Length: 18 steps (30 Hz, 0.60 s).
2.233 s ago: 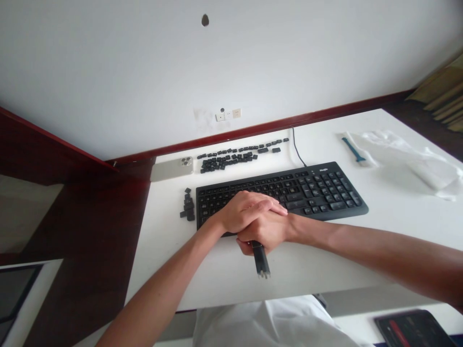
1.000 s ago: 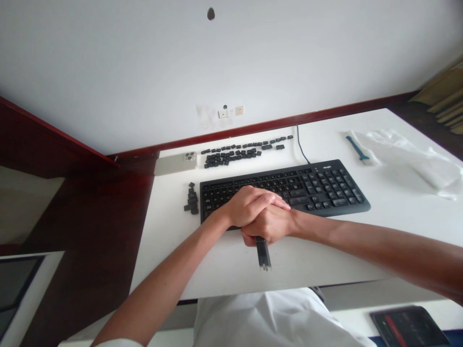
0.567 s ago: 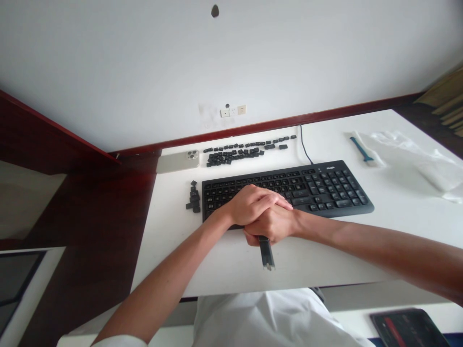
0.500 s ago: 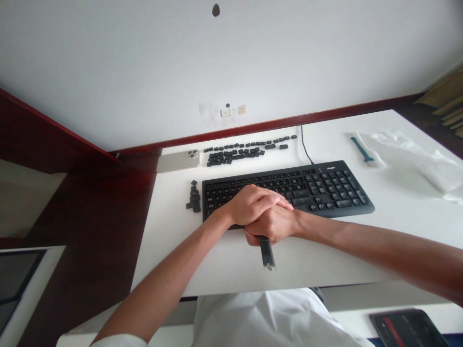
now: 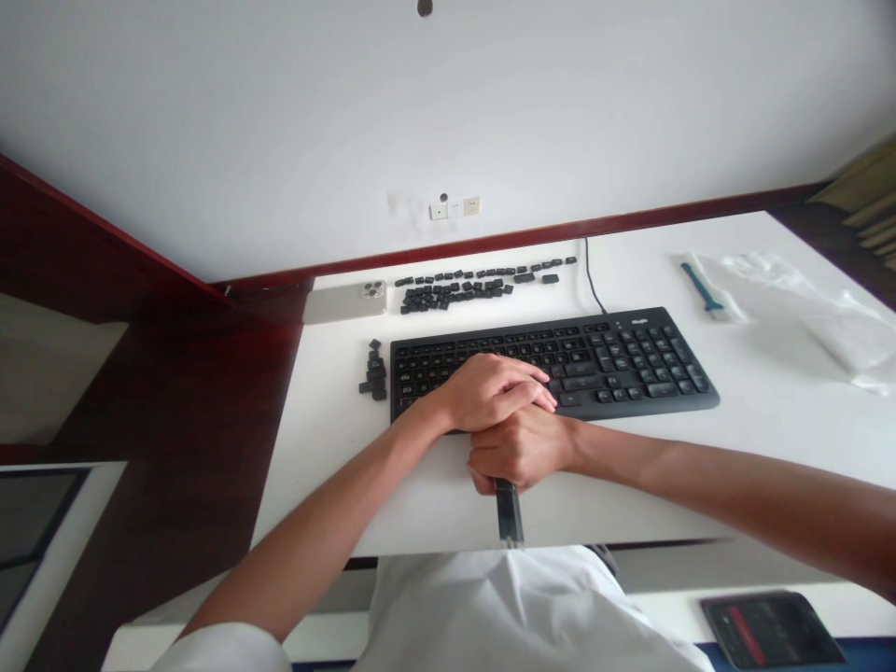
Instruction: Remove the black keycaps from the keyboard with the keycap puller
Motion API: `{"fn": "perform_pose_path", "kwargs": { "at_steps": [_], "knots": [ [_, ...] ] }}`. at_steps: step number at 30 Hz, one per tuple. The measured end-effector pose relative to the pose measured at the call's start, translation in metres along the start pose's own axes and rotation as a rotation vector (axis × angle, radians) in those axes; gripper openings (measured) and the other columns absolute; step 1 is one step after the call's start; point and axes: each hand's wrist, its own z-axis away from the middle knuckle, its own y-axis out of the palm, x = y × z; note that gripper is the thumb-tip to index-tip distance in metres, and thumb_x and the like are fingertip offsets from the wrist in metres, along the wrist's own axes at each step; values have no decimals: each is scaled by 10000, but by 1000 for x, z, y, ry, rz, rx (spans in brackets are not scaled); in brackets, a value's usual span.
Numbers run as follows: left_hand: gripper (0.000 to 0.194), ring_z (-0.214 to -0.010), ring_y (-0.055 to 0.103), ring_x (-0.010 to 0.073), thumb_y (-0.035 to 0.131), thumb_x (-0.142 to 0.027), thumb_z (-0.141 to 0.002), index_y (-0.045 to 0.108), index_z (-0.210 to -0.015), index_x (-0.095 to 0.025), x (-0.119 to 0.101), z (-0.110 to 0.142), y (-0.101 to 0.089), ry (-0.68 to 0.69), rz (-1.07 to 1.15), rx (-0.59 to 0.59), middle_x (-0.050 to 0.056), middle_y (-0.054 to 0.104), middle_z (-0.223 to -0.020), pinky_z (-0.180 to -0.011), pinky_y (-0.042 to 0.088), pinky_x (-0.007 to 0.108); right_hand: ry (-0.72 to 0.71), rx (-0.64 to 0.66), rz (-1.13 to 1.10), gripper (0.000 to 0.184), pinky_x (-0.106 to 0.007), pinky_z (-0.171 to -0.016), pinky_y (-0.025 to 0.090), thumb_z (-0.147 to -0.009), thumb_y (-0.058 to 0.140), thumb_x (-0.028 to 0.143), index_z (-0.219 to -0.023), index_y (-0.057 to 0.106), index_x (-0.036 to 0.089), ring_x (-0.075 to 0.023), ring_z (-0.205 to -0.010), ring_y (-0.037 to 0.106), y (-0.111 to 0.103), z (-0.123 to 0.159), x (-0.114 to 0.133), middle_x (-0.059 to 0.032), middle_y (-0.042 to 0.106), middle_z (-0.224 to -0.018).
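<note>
Black tool, pale-tipped: upper part inside the right hand, pronged end protruding at the near edge of the white table. Right hand: closed in a fist round it. Left hand: fingers bent over the right; own grip on the tool, cannot tell. Changed since half a second ago: right fist nearer the body, more of it uncovered. Unmoved: black keyboard, loose keycaps beyond.
</note>
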Motion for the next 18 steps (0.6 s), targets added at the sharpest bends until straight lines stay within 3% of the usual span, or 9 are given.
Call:
{"fn": "perform_pose_path", "kwargs": {
  "at_steps": [4, 8, 10, 14, 18],
  "knots": [
    [442, -1298, 658, 222, 409, -320, -1061, 829, -976, -209, -1, 1, 0, 18, 31, -14, 31, 817, -1105, -1144, 469, 342, 17, -41, 4, 348, -353, -497, 207, -945, 596, 215, -597, 601, 203, -128, -459, 384, 1, -1, -1, 26, 536, -521],
    [423, -1228, 699, 245, 451, -389, -1071, 821, -1015, -191, -2, 3, -1, -41, 207, -89, 67, 807, -1138, -1088, 514, 362, 7, -2, 5, 298, -331, -517, 253, -894, 624, 177, -600, 591, 210, -129, -475, 409, -3, -4, -7, 29, 532, -520],
    [427, -1122, 737, 252, 474, -414, -1066, 811, -988, -164, -2, 4, -3, -34, 328, -196, 90, 810, -1073, -1038, 545, 378, 27, -15, -15, 281, -324, -534, 276, -872, 612, 151, -601, 574, 214, -133, -490, 409, -8, -6, -10, 28, 536, -531],
    [474, -914, 744, 232, 485, -467, -1055, 770, -834, -161, 1, 5, -15, -14, 391, -529, 85, 784, -877, -947, 572, 393, 147, -114, -63, 320, -318, -565, 302, -880, 570, 123, -590, 478, 221, -139, -532, 389, -23, -11, -16, 29, 493, -542],
    [468, -753, 685, 171, 487, -473, -1060, 740, -809, -169, 10, 9, -32, -40, 297, -712, 52, 739, -811, -797, 554, 325, 488, -204, -314, 450, -272, -533, 285, -983, 508, 185, -590, 293, 224, -99, -527, 311, -42, -13, -21, 52, 344, -554]
  ]
}}
